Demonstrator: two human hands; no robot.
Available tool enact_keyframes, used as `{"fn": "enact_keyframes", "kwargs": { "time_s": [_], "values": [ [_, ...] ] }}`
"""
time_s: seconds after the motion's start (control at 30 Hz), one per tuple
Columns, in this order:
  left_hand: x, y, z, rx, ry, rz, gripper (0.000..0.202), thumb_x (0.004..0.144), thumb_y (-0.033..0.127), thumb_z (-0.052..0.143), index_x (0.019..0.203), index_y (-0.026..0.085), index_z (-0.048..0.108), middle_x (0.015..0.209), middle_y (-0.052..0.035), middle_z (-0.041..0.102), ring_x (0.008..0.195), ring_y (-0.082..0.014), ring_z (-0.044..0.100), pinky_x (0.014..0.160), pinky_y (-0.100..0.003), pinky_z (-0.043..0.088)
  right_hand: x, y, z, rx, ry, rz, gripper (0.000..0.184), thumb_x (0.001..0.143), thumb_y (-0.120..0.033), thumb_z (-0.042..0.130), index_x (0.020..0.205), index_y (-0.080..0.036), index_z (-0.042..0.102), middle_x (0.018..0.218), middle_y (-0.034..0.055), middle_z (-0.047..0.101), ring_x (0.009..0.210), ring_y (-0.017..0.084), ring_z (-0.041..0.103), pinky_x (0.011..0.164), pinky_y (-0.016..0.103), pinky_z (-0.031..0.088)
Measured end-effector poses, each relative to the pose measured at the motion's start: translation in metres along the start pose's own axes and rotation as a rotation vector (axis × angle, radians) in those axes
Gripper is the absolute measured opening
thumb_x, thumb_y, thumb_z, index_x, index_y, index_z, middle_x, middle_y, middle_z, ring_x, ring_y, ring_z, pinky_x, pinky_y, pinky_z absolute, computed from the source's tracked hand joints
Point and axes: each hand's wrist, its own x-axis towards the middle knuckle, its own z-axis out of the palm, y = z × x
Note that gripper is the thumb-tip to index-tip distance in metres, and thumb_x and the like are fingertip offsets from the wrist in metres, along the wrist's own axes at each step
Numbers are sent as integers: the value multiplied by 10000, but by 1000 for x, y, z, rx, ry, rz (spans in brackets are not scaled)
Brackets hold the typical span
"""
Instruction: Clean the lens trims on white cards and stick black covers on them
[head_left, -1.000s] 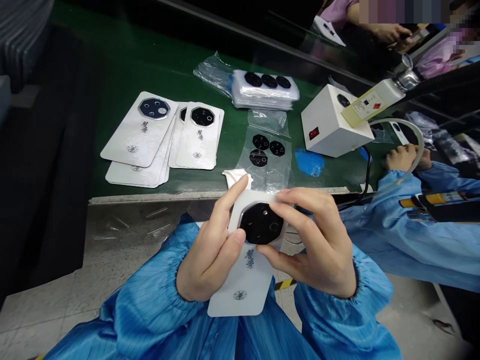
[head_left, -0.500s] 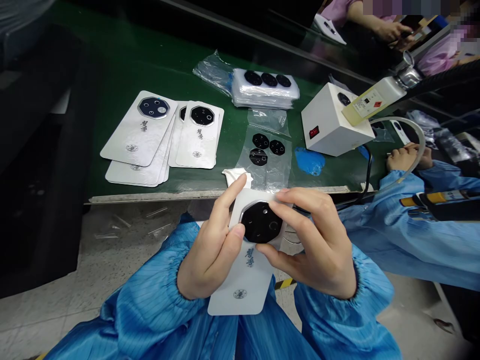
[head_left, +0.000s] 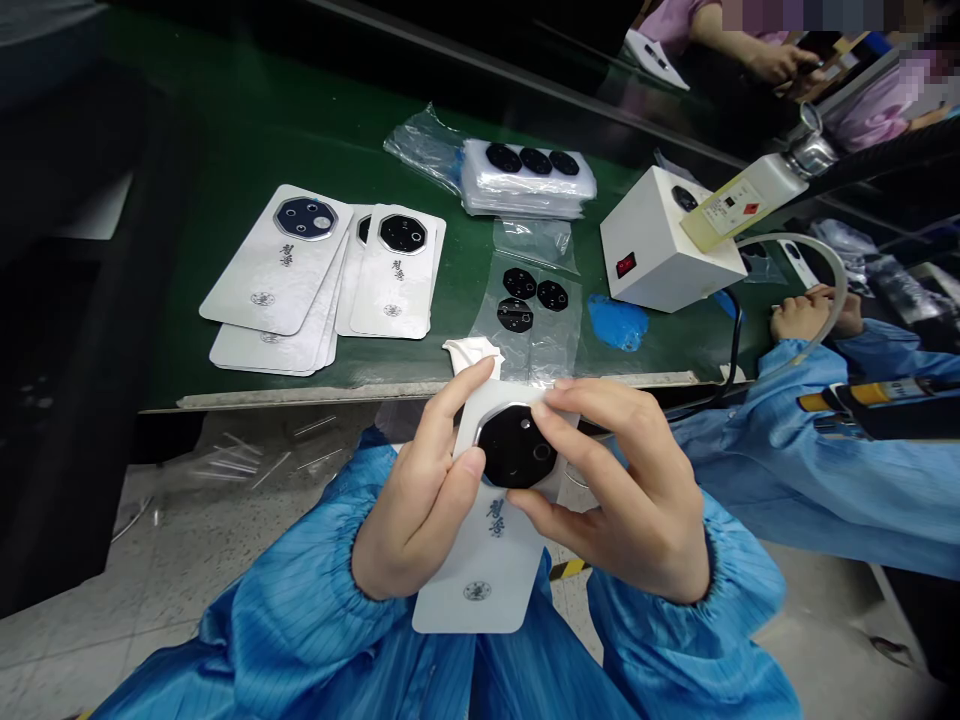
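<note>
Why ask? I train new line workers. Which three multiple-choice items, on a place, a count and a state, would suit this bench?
1. Where is the white box with the red switch?
A. Right of the clear plastic sheet
B. Left of the stacked cards
C. On the floor

2. How many black octagonal pieces lie on that sheet?
A. One
B. Three
C. Five

3. What holds the white card?
A. Nothing, it lies flat
B. Only a co-worker's hand
C. The person's left hand and right hand

1: A, the box stands to the sheet's right.
2: B, three show on it.
3: C, both hands grip it, one on each side.
</note>
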Motion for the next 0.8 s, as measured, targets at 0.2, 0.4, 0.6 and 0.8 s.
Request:
{"fn": "enact_keyframes", "kwargs": {
  "time_s": [0.2, 0.4, 0.6, 0.8],
  "values": [
    [0, 1, -2, 2, -55, -6, 463, 944, 267, 367, 1376, 393, 256, 1452, 22, 394, 1301, -270, 415, 1033, -435, 404, 0, -1, -1, 3, 0, -4, 399, 788, -388, 631, 1052, -98, 558, 1048, 156, 595, 1030, 263, 564, 820, 447, 527],
    [0, -1, -1, -5, -57, 3, 466, 939, 256, 375, 1374, 384, 268, 1440, 16, 414, 1288, -278, 430, 1021, -441, 410, -1, -2, -2, 11, 7, -13, 417, 773, -365, 657, 1042, -57, 573, 1038, 169, 591, 1031, 263, 556, 827, 431, 523],
    [-1, -2, -2, 7, -39, 14, 468, 931, 255, 380, 1377, 347, 271, 1424, -16, 428, 1240, -284, 477, 1023, -473, 386, 0, -2, -1, 48, -26, -11, 424, 794, -365, 638, 1078, -58, 566, 1074, 171, 572, 1059, 263, 538, 856, 438, 517],
    [-3, -2, -5, 20, -44, 5, 475, 928, 269, 381, 1374, 385, 268, 1396, -5, 464, 1209, -277, 504, 997, -472, 406, 1, -1, -1, 72, -56, -15, 403, 811, -349, 622, 1093, -68, 558, 1083, 170, 570, 1072, 264, 532, 867, 451, 516]
  ]
}}
